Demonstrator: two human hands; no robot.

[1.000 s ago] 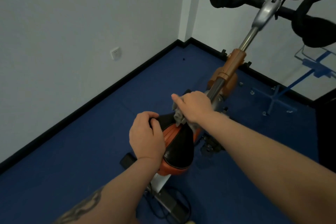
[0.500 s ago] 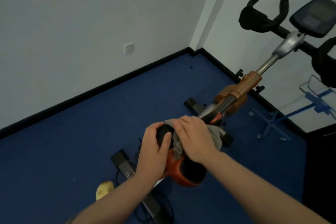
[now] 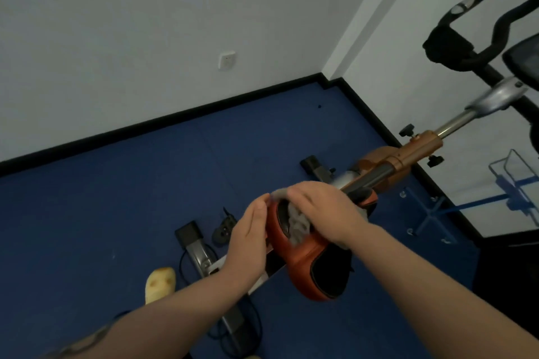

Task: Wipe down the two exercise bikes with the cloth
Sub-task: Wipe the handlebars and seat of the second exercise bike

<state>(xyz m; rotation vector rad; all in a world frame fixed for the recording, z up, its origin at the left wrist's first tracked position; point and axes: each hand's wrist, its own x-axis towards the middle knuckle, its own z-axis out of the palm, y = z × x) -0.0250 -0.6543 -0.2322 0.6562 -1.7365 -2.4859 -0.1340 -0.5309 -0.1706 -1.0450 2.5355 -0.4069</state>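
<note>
1. Head view, what has changed: a second ago the right hand [image 3: 323, 210] was at the nose of the saddle [image 3: 309, 256] with the cloth [image 3: 297, 223] bunched under it; now it lies flat across the top of the saddle, fingers together and curled over the cloth, pressing it down.
2. The left hand [image 3: 248, 237], which gripped the saddle's left edge before, now rests against its left side with fingers straight and together, steadying it rather than clamping.
3. The view has also swung left and down, so more floor [image 3: 145, 198] shows, and a yellow shoe [image 3: 160, 283] has come in at near left.
4. For the task, I judge that the wipe has moved from the saddle's nose onto its top; the saddle is partly done, and the frame, post and handlebars look untouched.
5. The cloth is between the right palm and the saddle, a grey fold hanging out under the hand.
6. Around: the orange frame [image 3: 408, 154] and steel post [image 3: 455, 122] run to far right, up to the handlebars [image 3: 466, 46] and console [image 3: 522, 58]. A wall socket [image 3: 226, 60] sits far left.
7. In the way: a cable [image 3: 186, 265] loops by the rear foot bar [image 3: 201, 253], a pedal [image 3: 223, 229] lies left of the saddle, and a blue stand [image 3: 437, 210] is just beside the bike on the right.
8. Only one bike is in sight; I cannot tell where the second stands.
</note>
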